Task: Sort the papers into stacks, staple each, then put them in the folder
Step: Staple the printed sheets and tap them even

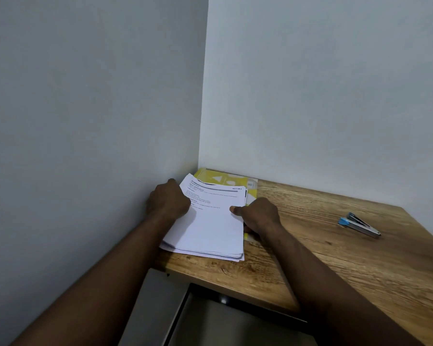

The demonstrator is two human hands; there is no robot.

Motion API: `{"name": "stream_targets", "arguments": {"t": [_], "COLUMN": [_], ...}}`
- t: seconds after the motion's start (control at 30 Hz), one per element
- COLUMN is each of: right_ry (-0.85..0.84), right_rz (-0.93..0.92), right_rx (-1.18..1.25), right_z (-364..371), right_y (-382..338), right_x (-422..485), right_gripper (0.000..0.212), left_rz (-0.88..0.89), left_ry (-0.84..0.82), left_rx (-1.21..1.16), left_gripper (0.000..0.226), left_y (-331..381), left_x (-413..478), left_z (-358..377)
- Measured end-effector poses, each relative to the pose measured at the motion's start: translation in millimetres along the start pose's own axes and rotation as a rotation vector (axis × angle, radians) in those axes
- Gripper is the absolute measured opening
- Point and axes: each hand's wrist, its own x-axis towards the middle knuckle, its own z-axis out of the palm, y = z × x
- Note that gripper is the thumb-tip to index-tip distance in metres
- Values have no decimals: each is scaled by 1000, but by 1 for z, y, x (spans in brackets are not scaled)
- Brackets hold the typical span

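Now, in the head view, I see the papers [210, 228] stacked on the folder [251, 195] on the table [335, 270]. My left hand [169, 199] grips the papers' left edge. My right hand [259, 216] pinches their right edge, thumb on top. The stapler [359, 224] lies well right of the papers.

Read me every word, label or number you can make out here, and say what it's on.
"SECTION" plus a digit too blurred to tell: top right of the top sheet of the paper stack.
Other lines on it: too small to read.
Yellow folder: white shapes, no words.
Stapler: nothing readable.
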Motion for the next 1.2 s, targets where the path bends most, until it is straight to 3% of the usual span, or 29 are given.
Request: {"name": "stream_targets", "arguments": {"t": [0.23, 0.37, 0.53, 0.73, 0.87, 0.97, 1.2], "right_ry": [-42, -90, -123, -41, -17, 9, 3], "right_rz": [97, 115, 60, 1, 31, 51, -38], "right_rx": [62, 88, 10, 21, 83, 57, -121], "right_z": [-1, -2, -2, -9, -17, -17, -17], "right_y": [7, 3, 4, 9, 18, 21, 11], "right_x": [2, 4, 5, 0, 1, 1, -9], "right_gripper": [38, 45, 38, 26, 19, 30, 48], "left_rz": [9, 59, 34, -65, -57, -18, -98], "left_ry": [-11, 52, 56, -143, -131, -101, -193], "left_rx": [140, 83, 52, 159, 221, 233, 13], "left_gripper": [34, 10, 9, 48, 44, 37, 67], "left_y": [8, 8, 12, 14, 12, 18, 23], "left_x": [-6, -11, -13, -15, -20, -24, -16], "left_z": [2, 7, 2, 7, 15, 18, 11]}}
